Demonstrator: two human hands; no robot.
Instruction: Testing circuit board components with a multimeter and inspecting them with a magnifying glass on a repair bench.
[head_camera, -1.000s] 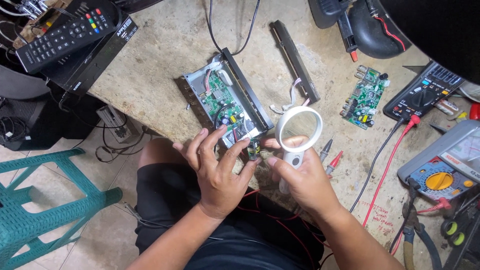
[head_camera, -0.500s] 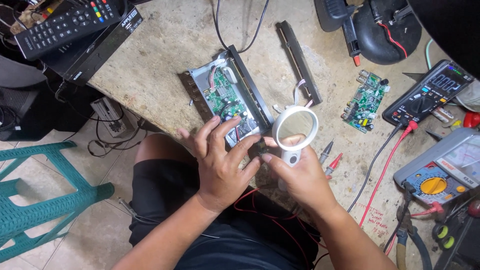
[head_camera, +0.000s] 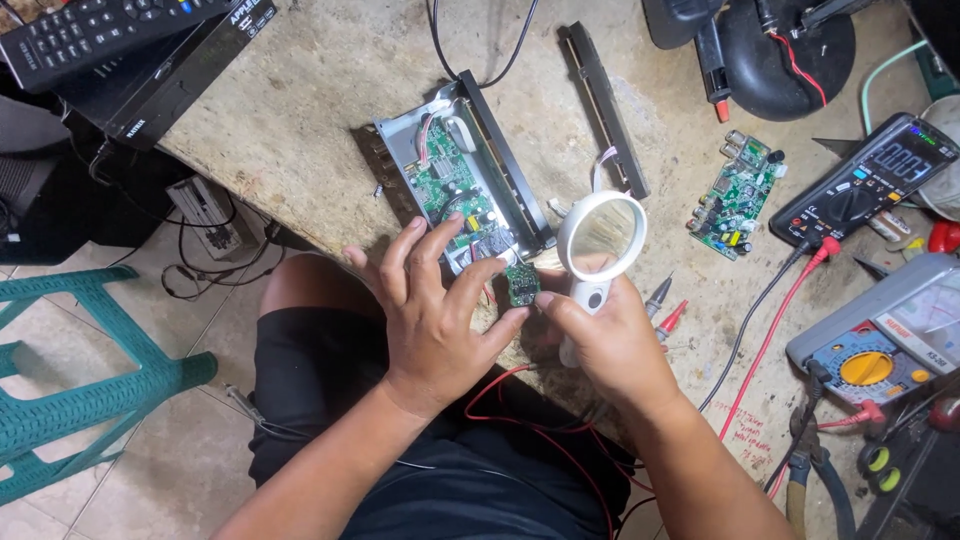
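My left hand pinches a small green circuit board between thumb and fingers, at the near edge of the workbench. My right hand grips the handle of a white magnifying glass, and its fingertips also touch the small board. The lens stands just right of the board. Right behind my left fingers lies an opened grey set-top box with its green main board exposed.
A loose green circuit board lies right of the lens. Two multimeters with red and black leads sit at the right. A black remote lies far left, a teal plastic stool stands on the floor.
Both hands stay together at the bench edge with board and magnifier. My head has moved closer and shifted, so everything looks larger.
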